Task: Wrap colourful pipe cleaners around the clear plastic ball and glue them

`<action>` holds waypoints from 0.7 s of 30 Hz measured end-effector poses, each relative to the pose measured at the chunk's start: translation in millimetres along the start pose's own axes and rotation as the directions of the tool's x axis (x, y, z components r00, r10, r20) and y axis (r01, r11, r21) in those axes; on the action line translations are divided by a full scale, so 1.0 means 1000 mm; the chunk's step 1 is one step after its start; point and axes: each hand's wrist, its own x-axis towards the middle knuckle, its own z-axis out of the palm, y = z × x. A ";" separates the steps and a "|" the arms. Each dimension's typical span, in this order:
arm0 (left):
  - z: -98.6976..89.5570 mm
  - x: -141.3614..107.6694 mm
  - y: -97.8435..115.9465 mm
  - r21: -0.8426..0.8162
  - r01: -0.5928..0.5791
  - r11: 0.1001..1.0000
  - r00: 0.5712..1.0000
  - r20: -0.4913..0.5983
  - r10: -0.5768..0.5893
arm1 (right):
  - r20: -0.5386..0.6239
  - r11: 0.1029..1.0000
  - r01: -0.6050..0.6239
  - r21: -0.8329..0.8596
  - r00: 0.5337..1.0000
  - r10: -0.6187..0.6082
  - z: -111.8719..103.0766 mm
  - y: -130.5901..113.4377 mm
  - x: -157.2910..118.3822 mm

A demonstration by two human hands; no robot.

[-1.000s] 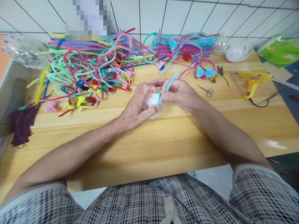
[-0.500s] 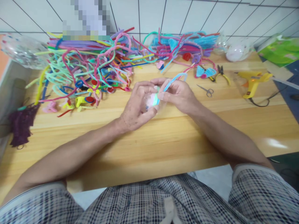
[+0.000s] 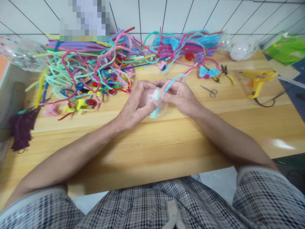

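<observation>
Between my hands, above the middle of the wooden table, is a clear rounded object (image 3: 163, 108) with pink, green and blue fuzzy bands (image 3: 155, 112) around it. My left hand (image 3: 136, 106) grips its left side, thumb across the bands. A light blue pipe cleaner (image 3: 175, 79) arches up from the bands over my right hand (image 3: 179, 95), whose thumb and fingers pinch it against the object. Part of the object is hidden behind my fingers.
Tangled pipe cleaners (image 3: 58, 78) cover the back left, with blue ones (image 3: 205, 40) behind. Scissors (image 3: 209, 91), pliers (image 3: 226, 76) and a yellow glue gun (image 3: 258, 82) lie right. A purple tasselled piece (image 3: 22, 128) is far left.
The clear object has turned in my hands, so more of the blue and green band shows at its lower side. Both hands have shifted slightly left.
</observation>
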 end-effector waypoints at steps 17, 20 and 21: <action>-0.013 0.006 -0.009 0.103 -0.181 0.978 0.963 0.219 0.155 | -0.057 1.000 -0.002 -0.006 0.998 0.002 0.000 0.006 0.003; -0.015 0.007 -0.010 0.102 -0.189 0.977 0.959 0.233 0.161 | -0.055 1.000 0.008 -0.004 0.998 -0.008 0.001 0.005 0.001; -0.015 0.007 -0.011 0.104 -0.206 0.973 0.954 0.242 0.177 | -0.052 1.000 0.011 0.000 0.999 -0.011 0.001 0.005 0.001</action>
